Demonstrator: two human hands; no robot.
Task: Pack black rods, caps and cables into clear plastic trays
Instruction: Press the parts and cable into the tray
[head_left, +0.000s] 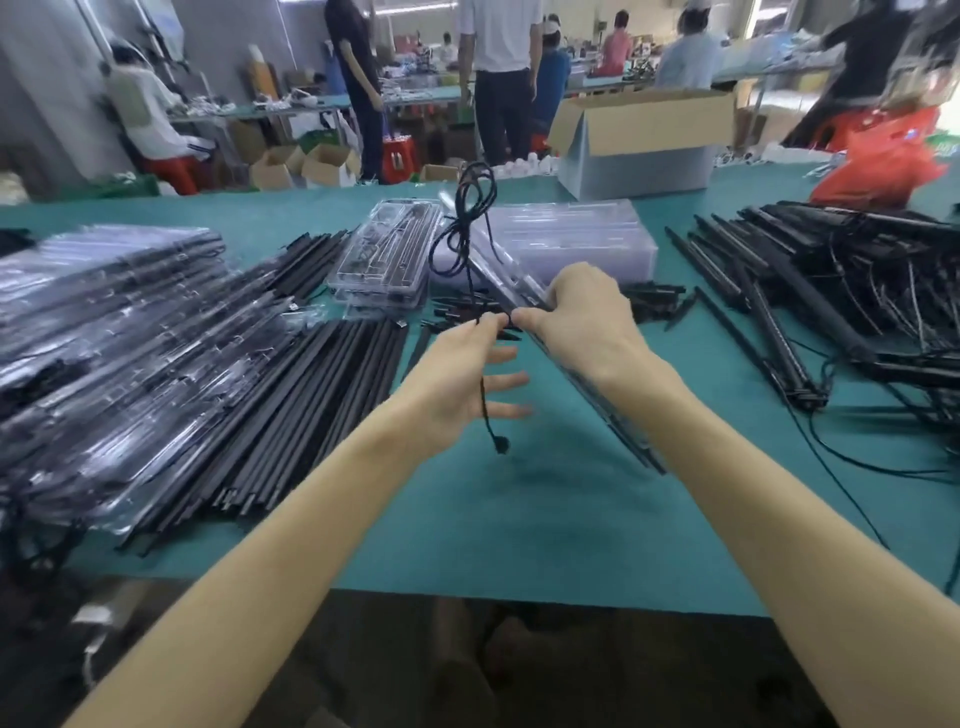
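L forearm (291, 519) + R forearm (753, 493) stretch fwd over green table (519, 519). L hand (467, 374) pinches black cable (467, 223) btwn thumb + index, other fingers splayed. R hand (582, 317) grips clear tray (597, 400), tilted on edge, mid-table.

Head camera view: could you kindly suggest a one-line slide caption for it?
Over a green table, the left hand pinches a black cable while the right hand holds a clear tray tilted.

Teal table (545, 530), black rods (291, 405), packed trays (104, 312), clear tray stack (576, 239), cable-and-rod pile (857, 291), cardboard box (644, 140)
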